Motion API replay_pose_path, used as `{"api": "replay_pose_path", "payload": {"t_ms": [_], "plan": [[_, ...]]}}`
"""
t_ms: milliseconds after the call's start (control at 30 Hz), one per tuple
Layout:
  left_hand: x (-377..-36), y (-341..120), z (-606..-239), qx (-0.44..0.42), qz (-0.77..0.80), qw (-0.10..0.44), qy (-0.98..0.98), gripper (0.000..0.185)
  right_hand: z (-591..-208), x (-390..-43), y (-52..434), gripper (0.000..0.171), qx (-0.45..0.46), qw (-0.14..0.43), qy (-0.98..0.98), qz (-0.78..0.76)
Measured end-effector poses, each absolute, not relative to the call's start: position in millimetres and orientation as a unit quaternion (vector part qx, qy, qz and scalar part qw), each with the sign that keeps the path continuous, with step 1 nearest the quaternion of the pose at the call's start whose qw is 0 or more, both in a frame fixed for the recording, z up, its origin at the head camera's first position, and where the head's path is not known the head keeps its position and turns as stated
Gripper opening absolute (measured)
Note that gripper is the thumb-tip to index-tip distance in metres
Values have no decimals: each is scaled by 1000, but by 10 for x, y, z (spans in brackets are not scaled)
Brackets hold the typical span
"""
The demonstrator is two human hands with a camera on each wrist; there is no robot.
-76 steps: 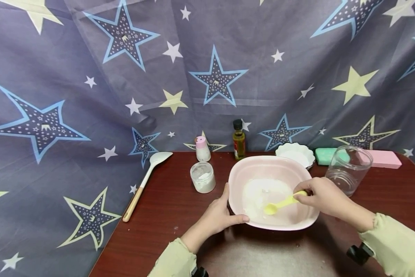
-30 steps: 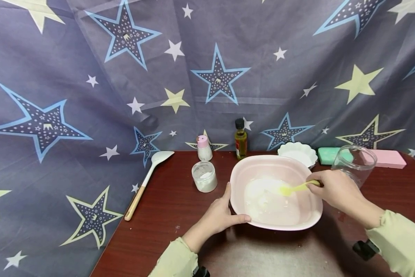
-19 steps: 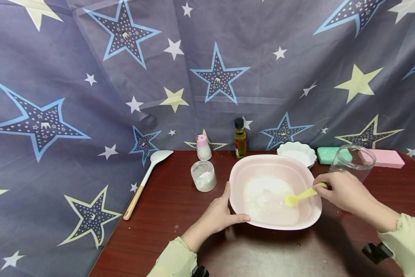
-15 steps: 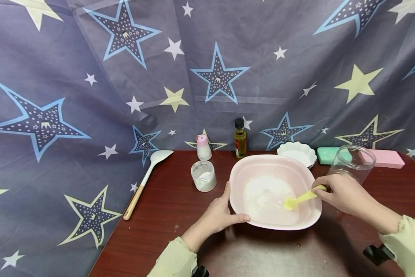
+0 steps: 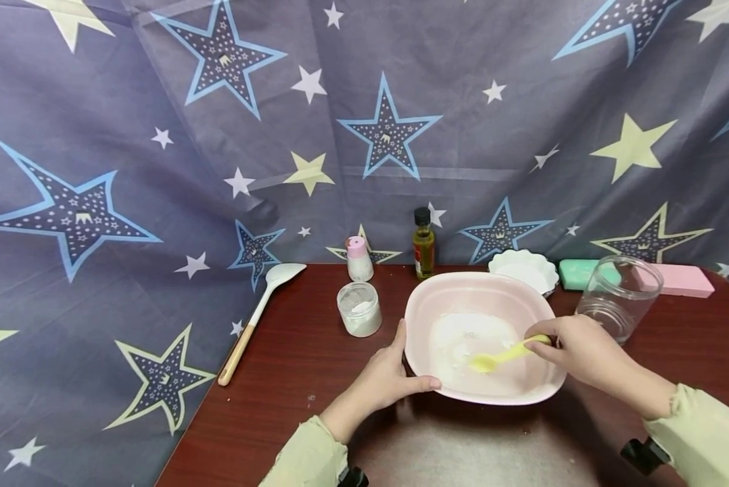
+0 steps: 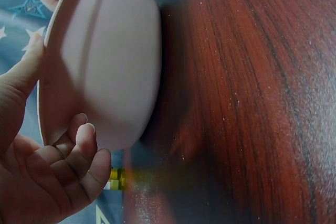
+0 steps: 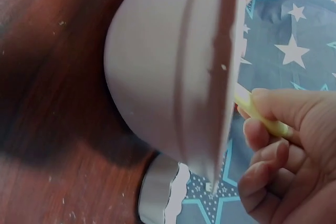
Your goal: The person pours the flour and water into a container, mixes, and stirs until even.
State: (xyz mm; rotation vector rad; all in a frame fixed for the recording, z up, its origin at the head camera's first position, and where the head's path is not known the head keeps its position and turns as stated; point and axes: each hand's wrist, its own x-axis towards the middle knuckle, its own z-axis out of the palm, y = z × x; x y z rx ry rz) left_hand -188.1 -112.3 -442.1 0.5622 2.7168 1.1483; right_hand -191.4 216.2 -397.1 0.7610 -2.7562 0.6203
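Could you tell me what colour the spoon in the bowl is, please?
The spoon is yellow, clearest in the head view.

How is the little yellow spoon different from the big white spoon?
The yellow spoon is small, and the right hand holds it in the pink bowl; the white spoon is longer, has a wooden handle and lies untouched at the table's left edge. Both have rounded scoops.

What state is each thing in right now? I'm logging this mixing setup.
Pink square plastic bowl: upright, holds white powder, gripped by left hand.
Yellow plastic spoon: tip in the powder, held by right hand.
Small clear jar: lidless, part-filled with powder.
Large clear jar: open, empty.
Oil bottle: upright, capped.
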Motion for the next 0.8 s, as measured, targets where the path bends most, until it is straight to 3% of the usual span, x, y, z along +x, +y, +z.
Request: {"api": "replay_pose_path", "payload": {"t_ms": [300, 800], "plan": [[-1869, -1115, -4406, 184, 383, 70, 903, 121, -4056, -1969, 2024, 5, 263, 151, -933, 196], [-1867, -1117, -4397, 174, 383, 80, 904, 123, -4136, -2070, 1891, 4, 245, 154, -937, 194]]}}
